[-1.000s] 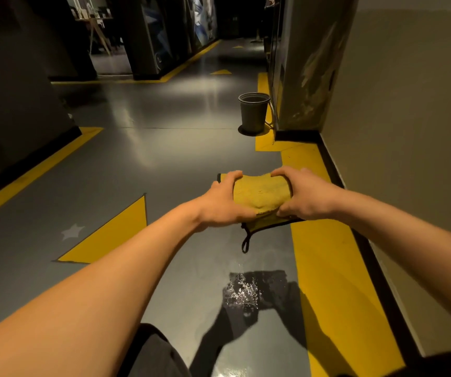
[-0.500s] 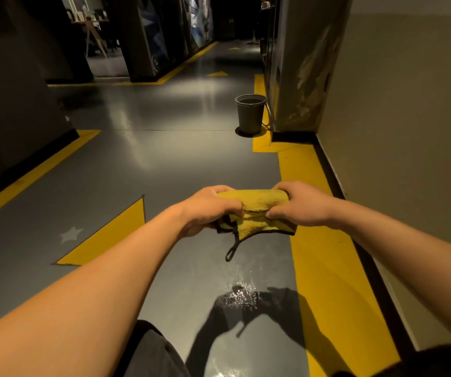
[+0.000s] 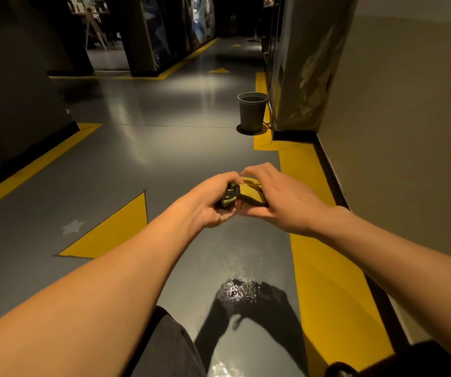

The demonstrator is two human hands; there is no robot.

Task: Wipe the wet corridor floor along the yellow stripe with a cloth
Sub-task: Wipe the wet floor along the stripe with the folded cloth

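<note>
Head view: dark bucket (image 3: 252,112), contents unclear, beside yellow stripe (image 3: 325,270).

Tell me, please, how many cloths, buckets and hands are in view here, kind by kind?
Cloth: 1
Bucket: 1
Hands: 2, left hand and right hand, both gripping the cloth
Total: 4

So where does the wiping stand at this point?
Done: nothing that shows; glistening water sits on the grey floor beside the yellow stripe. In hand: the yellow cloth is bunched up in the air, left hand gripping it, right hand on it with loose fingers. Left: lower the cloth and wipe the puddle. A dark bucket stands further down the corridor.
</note>
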